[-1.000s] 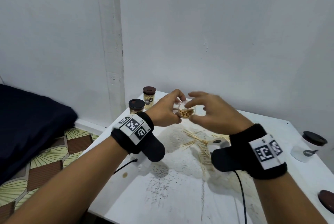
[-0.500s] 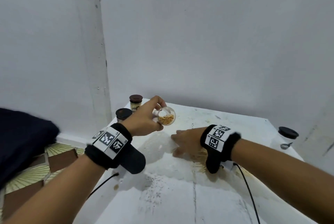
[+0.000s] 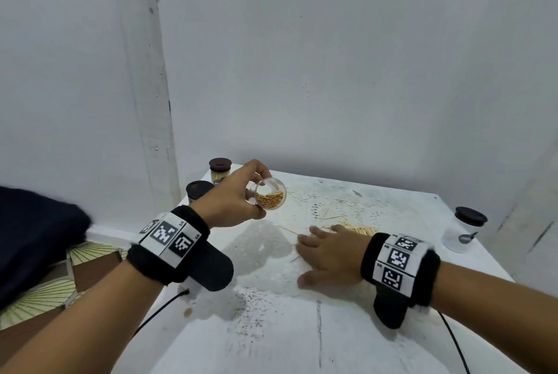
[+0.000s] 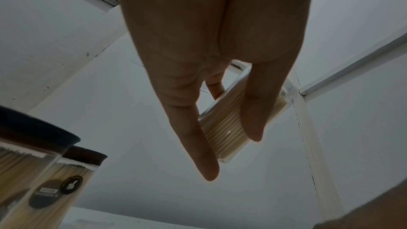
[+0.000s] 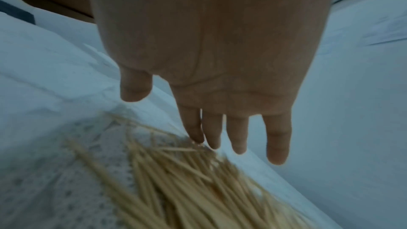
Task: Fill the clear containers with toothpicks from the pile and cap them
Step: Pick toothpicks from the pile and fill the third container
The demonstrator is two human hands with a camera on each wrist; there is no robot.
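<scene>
My left hand (image 3: 238, 195) holds a clear container (image 3: 269, 197) above the table, tilted so its open mouth faces me, about half full of toothpicks. In the left wrist view the fingers (image 4: 193, 128) wrap round the container (image 4: 229, 124). My right hand (image 3: 326, 253) lies palm down and flat on the white table (image 3: 302, 328), fingers straight, beside the toothpick pile (image 3: 357, 228). In the right wrist view the fingertips (image 5: 198, 135) touch the edge of the pile (image 5: 187, 180). Nothing is held in the right hand.
Two dark-capped containers full of toothpicks (image 3: 197, 191) (image 3: 219, 169) stand at the table's far left corner. Another capped clear container (image 3: 463, 233) stands at the right edge. A few stray toothpicks (image 3: 329, 216) lie on the lace mat. A dark cushion (image 3: 36, 240) lies left.
My right hand left the container's mouth and came down flat onto the table by the pile. The left hand kept hold of the container and tilted it toward me.
</scene>
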